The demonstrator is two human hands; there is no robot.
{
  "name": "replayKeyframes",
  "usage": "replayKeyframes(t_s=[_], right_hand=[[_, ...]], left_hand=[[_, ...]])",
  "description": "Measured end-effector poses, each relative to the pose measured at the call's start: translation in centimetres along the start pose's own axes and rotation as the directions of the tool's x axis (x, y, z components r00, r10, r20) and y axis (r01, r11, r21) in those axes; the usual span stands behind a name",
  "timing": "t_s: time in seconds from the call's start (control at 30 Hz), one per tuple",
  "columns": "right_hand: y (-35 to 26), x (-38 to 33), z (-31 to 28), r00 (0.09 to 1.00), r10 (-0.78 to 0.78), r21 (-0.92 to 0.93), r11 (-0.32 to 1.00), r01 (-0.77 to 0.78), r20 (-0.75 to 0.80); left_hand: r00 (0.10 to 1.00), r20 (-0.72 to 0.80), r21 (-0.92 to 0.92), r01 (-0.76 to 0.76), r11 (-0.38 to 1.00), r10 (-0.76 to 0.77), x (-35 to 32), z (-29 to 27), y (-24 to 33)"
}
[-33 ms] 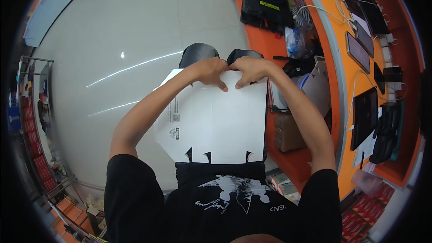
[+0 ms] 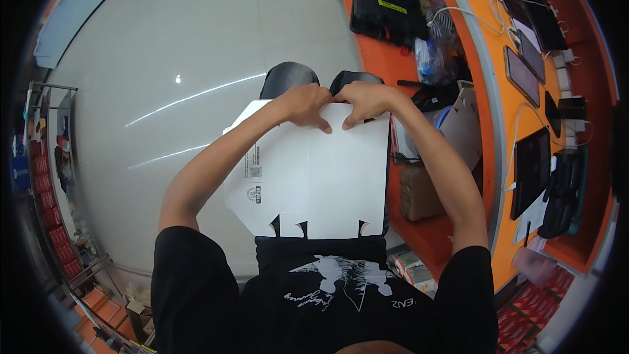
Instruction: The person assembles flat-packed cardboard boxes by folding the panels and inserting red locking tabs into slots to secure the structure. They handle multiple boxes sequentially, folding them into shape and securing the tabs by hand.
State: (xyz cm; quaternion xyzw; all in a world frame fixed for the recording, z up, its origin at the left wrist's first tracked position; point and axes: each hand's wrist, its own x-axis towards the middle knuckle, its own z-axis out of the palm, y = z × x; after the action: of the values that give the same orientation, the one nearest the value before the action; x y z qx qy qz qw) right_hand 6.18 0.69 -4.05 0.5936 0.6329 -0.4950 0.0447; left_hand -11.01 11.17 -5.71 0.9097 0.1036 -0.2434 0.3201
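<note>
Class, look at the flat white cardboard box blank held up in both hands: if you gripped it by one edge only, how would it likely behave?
The white cardboard blank looks thin and broad, so it would probably flex or droop. Its cut tabs along the near edge suggest it folds readily at creases. The left hand and right hand pinch only its far edge, so it is likely light.

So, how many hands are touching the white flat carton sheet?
2: the left hand and the right hand both grip the far edge of the white carton sheet, close together. No other hands show.

Flat white carton point(image 2: 321, 177): matt smooth cardboard. Floor point(image 2: 164, 46): glossy, reflective. Counter point(image 2: 488, 59): smooth orange.
</note>
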Motion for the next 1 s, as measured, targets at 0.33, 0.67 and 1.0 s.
replayKeyframes(t_s=[0.33, 0.67, 1.0], right_hand=[[-3.3, -3.5, 4.7, 0.901, 0.0, -0.185, 0.979, -0.09, -0.434], [-2.4, -2.9, 6.3, 0.829, -0.058, -0.23, 0.969, -0.086, -0.556], [-3.6, -2.4, 14.2, 0.539, -0.338, -0.528, 0.813, -0.246, -0.771]], left_hand=[[0.942, -0.327, 0.044, -0.065, 0.997, 0.076, -3.7, 2.8, 1.8], [0.959, -0.271, 0.185, -0.031, 0.982, 0.081, -2.8, 2.5, 2.5], [0.636, -0.682, 0.515, 0.068, 0.854, 0.361, -4.4, 11.2, 3.1]])
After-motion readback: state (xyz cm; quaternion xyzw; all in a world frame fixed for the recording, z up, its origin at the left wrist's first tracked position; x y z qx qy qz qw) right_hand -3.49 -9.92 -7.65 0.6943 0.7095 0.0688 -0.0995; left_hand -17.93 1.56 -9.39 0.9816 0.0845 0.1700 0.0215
